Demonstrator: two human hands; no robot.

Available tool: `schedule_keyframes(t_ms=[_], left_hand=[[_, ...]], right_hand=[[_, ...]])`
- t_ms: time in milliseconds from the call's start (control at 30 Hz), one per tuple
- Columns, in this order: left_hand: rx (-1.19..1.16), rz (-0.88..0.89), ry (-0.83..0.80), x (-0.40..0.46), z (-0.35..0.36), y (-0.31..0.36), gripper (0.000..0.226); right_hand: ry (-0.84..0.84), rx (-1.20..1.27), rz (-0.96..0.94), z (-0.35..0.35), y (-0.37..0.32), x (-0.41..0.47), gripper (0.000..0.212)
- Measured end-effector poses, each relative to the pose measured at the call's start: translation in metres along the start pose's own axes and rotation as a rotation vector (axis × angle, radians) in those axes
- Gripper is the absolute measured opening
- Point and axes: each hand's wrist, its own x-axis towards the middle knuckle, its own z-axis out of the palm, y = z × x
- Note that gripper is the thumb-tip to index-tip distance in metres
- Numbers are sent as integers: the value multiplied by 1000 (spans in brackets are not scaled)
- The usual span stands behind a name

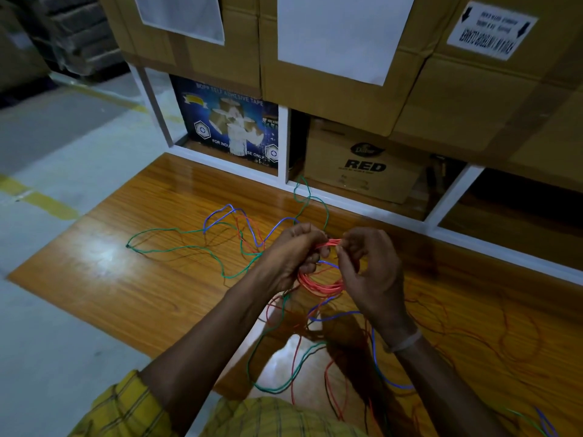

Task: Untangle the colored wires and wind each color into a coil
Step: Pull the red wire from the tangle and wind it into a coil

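A coil of red wire (321,283) hangs between both hands above the wooden table (132,279). My left hand (291,257) grips the coil's left and upper part. My right hand (369,266) pinches the red strands at the coil's top right. A green wire (189,247) trails in loose loops over the table to the left and toward the shelf. A blue wire (233,212) loops behind my left hand and runs down under my right wrist. More red wire lies spread on the table at the right (492,339).
A white shelf frame (284,143) stands at the table's far edge, holding a blue tape box (227,121) and a brown carton (362,165). Large cardboard boxes (331,58) sit above. Grey floor with yellow lines (41,197) lies left of the table.
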Motion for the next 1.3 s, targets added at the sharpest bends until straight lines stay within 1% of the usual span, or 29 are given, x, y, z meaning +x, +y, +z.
schedule_keyframes(t_ms=[67,133,300,400,567,700,833,933,1033,1100,1200,1300], left_hand=[[57,46,18,-1,2,1,21],[97,86,33,-3,3,2,21],[106,124,50,-6,5,6,6],[112,159,58,-5,6,6,8],[38,165,51,-4,9,7,20],[-41,149,81,-3,10,6,9],[-68,144,110,-1,12,4,7],[-79,143,142,1,12,1,16],[-103,149,142,2,14,0,19],[-115,152,142,1,15,-1,18],[-108,156,146,2,16,-3,14],[-107,166,140,2,16,-4,16]], right_hand=[[17,166,179,0,-4,3,32],[20,302,284,-2,-7,5,36],[-13,519,406,-7,-7,10,42],[-13,575,437,-10,-5,12,42],[-13,607,452,-14,-5,16,43],[24,597,479,-14,-6,20,44],[109,601,563,-10,-9,22,45],[165,605,611,-5,-11,22,37],[169,547,592,0,-13,22,21],[165,508,577,1,-14,21,15],[163,476,582,2,-17,21,12],[156,457,604,2,-17,20,15]])
